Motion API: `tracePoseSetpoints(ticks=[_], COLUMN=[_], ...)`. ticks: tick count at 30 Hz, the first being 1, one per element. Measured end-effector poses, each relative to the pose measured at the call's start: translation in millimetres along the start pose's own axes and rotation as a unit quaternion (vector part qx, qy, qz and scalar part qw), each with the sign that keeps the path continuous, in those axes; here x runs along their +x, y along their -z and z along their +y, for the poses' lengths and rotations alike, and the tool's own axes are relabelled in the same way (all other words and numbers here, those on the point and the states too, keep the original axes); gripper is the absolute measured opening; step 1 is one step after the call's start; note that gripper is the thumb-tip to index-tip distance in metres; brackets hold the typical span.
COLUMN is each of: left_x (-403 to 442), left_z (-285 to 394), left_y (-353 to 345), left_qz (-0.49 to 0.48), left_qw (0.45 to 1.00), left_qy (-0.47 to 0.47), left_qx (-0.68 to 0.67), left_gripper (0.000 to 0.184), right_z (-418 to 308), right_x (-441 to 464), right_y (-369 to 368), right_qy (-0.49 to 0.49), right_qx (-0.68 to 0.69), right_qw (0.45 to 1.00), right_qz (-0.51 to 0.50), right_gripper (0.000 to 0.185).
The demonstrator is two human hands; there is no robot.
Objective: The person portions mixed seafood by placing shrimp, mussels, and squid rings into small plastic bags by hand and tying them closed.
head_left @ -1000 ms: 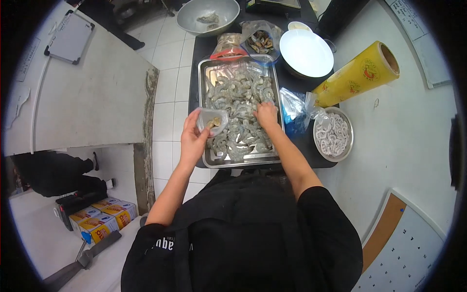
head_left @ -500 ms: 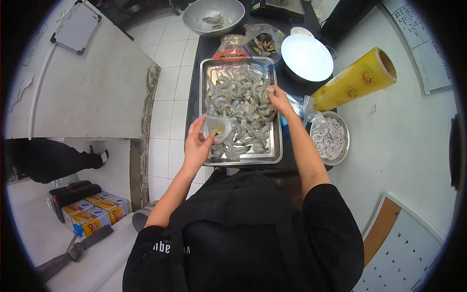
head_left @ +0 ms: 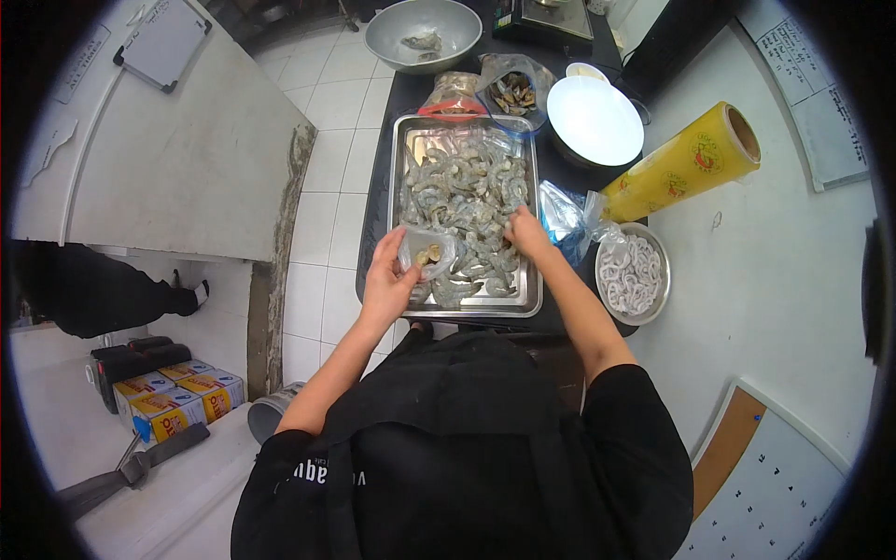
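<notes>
A metal tray point(head_left: 536, 289) holds a thick layer of raw grey shrimp point(head_left: 467, 187). Over its near left part my left hand point(head_left: 385, 280) is closed on a small clear plastic bag point(head_left: 448, 246), its mouth spread. Inside the bag lie a few yellowish-brown pieces point(head_left: 429, 254), possibly shellfish. My right hand point(head_left: 528, 231) is at the right side of the tray, its fingers bent together and reaching down among the shrimp. Its fingertips are partly hidden, so what they pinch cannot be made out.
Behind the tray are a bag of mussels point(head_left: 513, 93), another filled bag point(head_left: 455, 91) and a grey bowl point(head_left: 425, 42). To the right stand a white bowl point(head_left: 595, 119), a yellow wrap roll point(head_left: 686, 161) and a metal bowl point(head_left: 665, 280) of pale rings. Another person's dark-clothed leg point(head_left: 103, 289) shows at left.
My right hand has moved nearer along the tray's right side, lower into the shrimp. My left hand still holds the plastic bag. The whole view has shifted slightly.
</notes>
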State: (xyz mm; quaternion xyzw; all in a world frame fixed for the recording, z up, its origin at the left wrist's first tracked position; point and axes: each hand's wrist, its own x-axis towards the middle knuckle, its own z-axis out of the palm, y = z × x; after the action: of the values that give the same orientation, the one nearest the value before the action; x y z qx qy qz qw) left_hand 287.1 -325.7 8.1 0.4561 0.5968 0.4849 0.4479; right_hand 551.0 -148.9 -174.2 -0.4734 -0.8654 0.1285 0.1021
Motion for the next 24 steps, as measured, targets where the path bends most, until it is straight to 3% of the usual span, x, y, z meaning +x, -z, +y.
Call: tracePoseSetpoints(ticks=[1,2,3,5,6,8,12,14,15,16,18,19,24], left_x=[-0.5,-1.2,-1.9,-3.3,-3.6,-4.9,-8.5,-10.2,-11.0,-11.0,-9.3,-11.5,-11.4], left_z=[-1.9,-3.0,-2.9,-2.5,-4.6,-11.1,-13.2,-11.5,-13.4,-16.0,-22.3,-26.4,-23.0], left_y=[1.0,1.4,1.3,1.6,2.8,6.0,7.0,7.1,7.2,6.9,5.1,3.8,3.6], left_qz=[-0.004,-0.008,-0.009,-0.004,-0.004,-0.021,-0.021,-0.033,-0.032,-0.033,-0.037,-0.03,-0.026], left_qw=[1.0,0.999,0.999,1.0,1.0,0.998,0.996,0.994,0.993,0.993,0.993,0.995,0.995], left_qy=[0.01,0.02,0.02,0.003,0.003,0.01,0.018,0.026,0.031,0.024,0.017,0.009,-0.016], left_qx=[0.019,0.037,0.035,0.024,0.023,0.066,0.084,0.105,0.106,0.107,0.109,0.091,0.093], left_gripper=[0.06,0.061,0.061,0.063,0.063,0.066,0.069,0.069,0.069,0.069,0.069,0.07,0.071], right_z=[2.0,4.6,3.9,7.1,8.1,6.9,5.1,13.7,-14.9,-7.5,11.1,1.9,-41.9], right_x=[1.6,3.4,4.9,5.2,3.1,-0.1,-0.7,5.8,9.0,13.7,31.4,31.0,27.7], right_y=[9.1,18.7,36.8,55.8,59.1,62.3,63.4,48.5,81.5,59.2,7.9,4.2,13.4], right_qy=[0.031,0.031,-0.064,-0.212,-0.213,-0.252,-0.275,-0.169,-0.148,-0.148,0.008,0.024,-0.07], right_qx=[0.059,0.058,0.2,0.429,0.428,0.553,0.564,0.298,0.2,0.202,-0.037,-0.055,-0.105], right_qw=[0.996,0.996,0.978,0.866,0.866,0.783,0.769,0.937,0.964,0.963,0.996,0.995,0.986], right_qz=[0.063,0.063,-0.015,-0.144,-0.144,-0.134,-0.121,-0.068,-0.097,-0.1,-0.087,-0.084,-0.11], right_gripper=[0.017,0.017,0.021,0.03,0.03,0.029,0.033,0.035,0.027,0.027,0.022,0.015,0.015])
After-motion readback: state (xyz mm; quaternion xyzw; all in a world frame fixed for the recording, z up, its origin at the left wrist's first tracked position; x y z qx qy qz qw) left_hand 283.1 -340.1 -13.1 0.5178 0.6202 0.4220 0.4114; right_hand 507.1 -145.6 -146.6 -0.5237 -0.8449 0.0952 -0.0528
